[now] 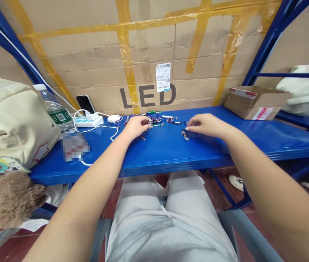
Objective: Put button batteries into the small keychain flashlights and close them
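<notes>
A pile of small metal and coloured trinkets, carabiner clips (157,118) among them, lies toward the back of the blue tabletop (154,151). At the pile's left edge is my left hand (137,127), fingers curled with the thumb near the fingertips; whatever is in them is too small to make out. A small brownish piece (143,138) lies just below it. My right hand (205,125) is to the right of the pile, thumb and fingers closed on a dark blue clip (192,132). Silvery metal pieces (184,136) lie beside that clip, on the tabletop.
At the left are a cream bag (15,120), a bottle (57,109), a power strip (87,120) with white cables, and a blurred-out item (75,146). A small open cardboard box (255,102) stands at the back right. Behind the table rises a large taped carton (94,62).
</notes>
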The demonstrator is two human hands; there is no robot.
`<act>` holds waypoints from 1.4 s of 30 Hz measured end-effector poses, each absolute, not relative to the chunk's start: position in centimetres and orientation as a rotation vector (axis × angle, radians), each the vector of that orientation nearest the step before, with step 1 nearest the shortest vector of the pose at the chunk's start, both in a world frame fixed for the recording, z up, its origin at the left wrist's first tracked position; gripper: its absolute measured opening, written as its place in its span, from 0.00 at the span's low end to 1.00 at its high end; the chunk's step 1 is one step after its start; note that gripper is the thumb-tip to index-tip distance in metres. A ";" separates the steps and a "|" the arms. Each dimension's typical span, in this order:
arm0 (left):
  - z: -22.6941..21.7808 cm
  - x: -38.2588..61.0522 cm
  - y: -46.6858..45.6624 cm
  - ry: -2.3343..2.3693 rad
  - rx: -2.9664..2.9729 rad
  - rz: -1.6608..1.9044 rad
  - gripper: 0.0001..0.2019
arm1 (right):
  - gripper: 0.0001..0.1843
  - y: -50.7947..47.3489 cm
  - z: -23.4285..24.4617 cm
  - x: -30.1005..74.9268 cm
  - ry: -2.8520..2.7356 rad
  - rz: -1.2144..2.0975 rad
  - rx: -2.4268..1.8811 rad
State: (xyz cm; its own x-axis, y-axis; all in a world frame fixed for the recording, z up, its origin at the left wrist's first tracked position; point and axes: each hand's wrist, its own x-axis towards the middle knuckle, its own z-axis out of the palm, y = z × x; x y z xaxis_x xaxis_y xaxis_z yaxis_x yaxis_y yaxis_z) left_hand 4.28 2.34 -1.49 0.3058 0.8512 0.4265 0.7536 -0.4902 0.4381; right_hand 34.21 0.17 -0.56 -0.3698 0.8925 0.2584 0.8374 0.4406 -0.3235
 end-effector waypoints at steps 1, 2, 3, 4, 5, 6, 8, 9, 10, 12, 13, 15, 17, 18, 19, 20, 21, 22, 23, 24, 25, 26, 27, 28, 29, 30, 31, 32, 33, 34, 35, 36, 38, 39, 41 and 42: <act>-1.5 4.3 2.3 1.491 2.411 0.930 0.03 | 0.13 -0.1 -0.9 34.3 -2.332 0.171 -1.462; -1.5 4.3 2.3 1.488 2.418 0.923 0.03 | 0.13 -0.2 -1.1 34.1 -2.356 0.148 -1.454; -1.4 4.3 2.3 1.484 2.428 0.917 0.03 | 0.14 -0.1 -1.3 33.8 -2.375 0.123 -1.452; -1.4 4.3 2.3 1.482 2.439 0.915 0.03 | 0.14 0.0 -1.4 33.4 -2.383 0.091 -1.466; -1.4 4.3 2.3 1.483 2.448 0.919 0.03 | 0.14 0.2 -1.5 32.9 -2.383 0.056 -1.498; -1.4 4.2 2.3 1.487 2.454 0.927 0.03 | 0.15 0.4 -1.5 32.5 -2.386 0.031 -1.549; -1.5 4.2 2.3 1.496 2.455 0.944 0.03 | 0.15 0.8 -1.3 31.7 -2.408 0.027 -1.649; -1.4 4.2 2.2 1.496 2.453 0.950 0.03 | 0.15 0.9 -1.1 31.4 -2.430 0.028 -1.679; -1.4 4.3 2.2 1.491 2.450 0.953 0.03 | 0.14 1.0 -0.8 31.0 -2.451 0.019 -1.688; -1.3 4.4 2.0 1.473 2.445 0.949 0.03 | 0.15 1.3 -0.2 30.3 -2.452 -0.001 -1.652; -1.3 4.4 1.9 1.461 2.444 0.943 0.03 | 0.16 1.4 0.2 29.8 -2.426 0.001 -1.603; -1.2 4.6 1.7 1.426 2.443 0.927 0.04 | 0.16 1.9 0.8 28.4 -2.332 0.060 -1.454; -1.1 4.6 1.5 1.372 2.458 0.911 0.06 | 0.15 2.3 1.2 26.9 -2.239 0.144 -1.281; -1.2 4.7 1.5 1.337 2.475 0.914 0.07 | 0.14 2.6 1.2 26.1 -2.208 0.180 -1.222; -1.2 4.7 1.5 1.302 2.497 0.923 0.08 | 0.13 2.8 1.1 25.5 -2.186 0.210 -1.182; -1.3 4.7 1.5 1.273 2.520 0.935 0.09 | 0.13 2.9 0.9 25.0 -2.172 0.241 -1.158; -1.3 4.7 1.6 1.251 2.540 0.949 0.10 | 0.13 3.0 0.7 24.6 -2.163 0.268 -1.144; -1.4 4.7 1.7 1.234 2.554 0.961 0.10 | 0.13 3.1 0.4 24.5 -2.159 0.290 -1.132; -1.5 4.7 1.8 1.220 2.563 0.966 0.10 | 0.13 3.1 0.1 24.5 -2.156 0.311 -1.121; -1.6 4.8 1.8 1.205 2.569 0.965 0.11 | 0.13 3.0 -0.2 24.6 -2.157 0.328 -1.111; -1.6 4.8 1.9 1.185 2.573 0.961 0.11 | 0.13 2.9 -0.4 24.8 -2.161 0.344 -1.104; -1.7 4.9 1.9 1.161 2.575 0.952 0.12 | 0.13 2.8 -0.6 25.0 -2.168 0.365 -1.101; -1.7 4.9 1.9 1.138 2.571 0.946 0.13 | 0.13 2.6 -0.7 25.2 -2.176 0.392 -1.102; -1.7 4.9 1.8 1.120 2.561 0.941 0.14 | 0.13 2.4 -0.8 25.3 -2.183 0.427 -1.105; -1.6 5.0 1.7 1.108 2.545 0.939 0.14 | 0.12 2.2 -0.8 25.3 -2.188 0.473 -1.106; -1.5 5.0 1.6 1.100 2.524 0.940 0.14 | 0.12 2.1 -0.8 25.3 -2.185 0.525 -1.103; -1.4 5.0 1.5 1.096 2.500 0.943 0.14 | 0.11 1.9 -0.9 25.2 -2.174 0.576 -1.095; -1.3 5.0 1.4 1.093 2.477 0.944 0.13 | 0.11 1.8 -0.9 25.1 -2.160 0.617 -1.080; -1.2 5.1 1.2 1.088 2.458 0.941 0.12 | 0.11 1.7 -0.9 25.0 -2.147 0.642 -1.063; -1.1 5.1 1.1 1.083 2.447 0.938 0.12 | 0.10 1.6 -1.0 24.9 -2.137 0.651 -1.047; -1.1 5.1 1.1 1.078 2.449 0.941 0.12 | 0.10 1.6 -1.1 24.8 -2.129 0.644 -1.033; -1.1 5.1 1.0 1.072 2.466 0.952 0.12 | 0.10 1.6 -1.1 24.7 -2.124 0.625 -1.022; -1.2 5.2 1.0 1.069 2.542 1.013 0.11 | 0.10 1.6 -1.3 24.6 -2.102 0.595 -1.018; -1.3 5.3 1.0 1.072 2.599 1.053 0.11 | 0.10 1.7 -1.4 24.6 -2.082 0.599 -1.023; -1.5 5.4 1.0 1.096 2.738 1.112 0.11 | 0.10 1.8 -1.6 24.4 -2.002 0.705 -1.008; -1.6 5.5 0.9 1.125 2.812 1.118 0.12 | 0.11 1.8 -1.7 24.3 -1.935 0.824 -0.984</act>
